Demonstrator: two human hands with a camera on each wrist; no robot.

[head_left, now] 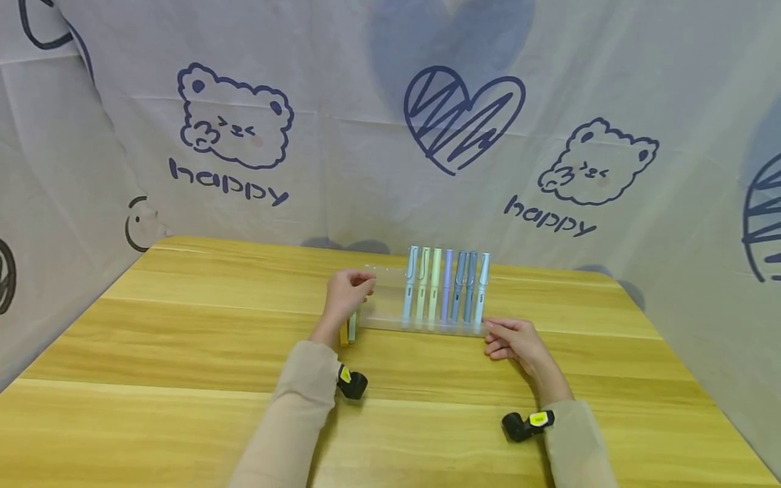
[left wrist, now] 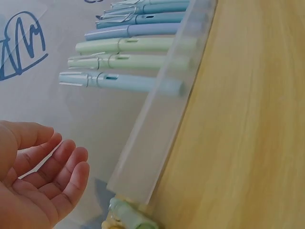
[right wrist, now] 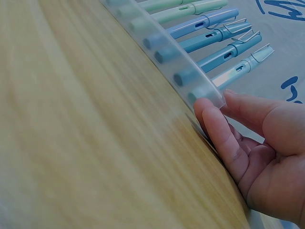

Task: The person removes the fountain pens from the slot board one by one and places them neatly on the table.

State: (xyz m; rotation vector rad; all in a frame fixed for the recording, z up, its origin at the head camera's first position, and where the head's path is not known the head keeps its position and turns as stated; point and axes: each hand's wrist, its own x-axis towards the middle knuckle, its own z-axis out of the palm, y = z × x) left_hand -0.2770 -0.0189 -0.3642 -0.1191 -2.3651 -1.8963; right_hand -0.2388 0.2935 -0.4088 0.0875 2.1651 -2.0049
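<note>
A clear pen stand (head_left: 384,315) stands on the table, tilted back. Several pens lean in its right part: pale blue (head_left: 408,298), light green, lilac (head_left: 447,285), dark blue (head_left: 469,288) and light blue. My right hand (head_left: 515,341) pinches the stand's lower right corner between thumb and fingers (right wrist: 221,138). My left hand (head_left: 348,295) is at its upper left edge. There the thumb and index fingertips come together while the other fingers (left wrist: 71,176) curve loosely; I cannot tell whether they grip the panel. Beside the left wrist, a pale green pen (head_left: 352,327) and an orange pen (head_left: 344,334) are partly hidden.
The wooden table (head_left: 427,434) runs back to a white cloth (head_left: 342,135) printed with bears and hearts. Small black cameras sit on both wrists, the left camera (head_left: 352,383) and the right camera (head_left: 517,427).
</note>
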